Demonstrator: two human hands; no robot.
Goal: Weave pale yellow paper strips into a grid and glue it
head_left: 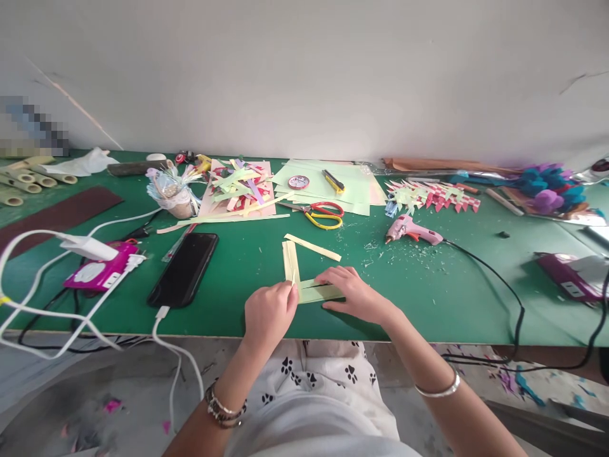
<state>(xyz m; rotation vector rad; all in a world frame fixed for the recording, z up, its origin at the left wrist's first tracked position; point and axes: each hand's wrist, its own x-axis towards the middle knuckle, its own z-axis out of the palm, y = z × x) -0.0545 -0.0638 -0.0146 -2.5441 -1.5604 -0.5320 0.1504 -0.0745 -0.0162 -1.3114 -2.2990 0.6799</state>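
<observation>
Near the table's front edge, my left hand [270, 309] is closed in a pinch on a pale yellow-green paper strip [290, 261], at the corner where it meets a second strip. That second, light green paper strip [316, 293] lies sideways on the table. My right hand [354, 294] rests over its right end, with fingers stretched out and thumb apart at the lower edge. The two strips form an L shape. Just beyond them lies a loose, narrow yellow strip [313, 247], touched by neither hand.
Behind the strips lie scissors [323, 212], a cutter knife [333, 181] and green paper sheets [354, 202]. A pink glue gun [413, 230] with a black cord is at right. At left are a black phone [184, 270], white cables and a purple power strip [102, 266].
</observation>
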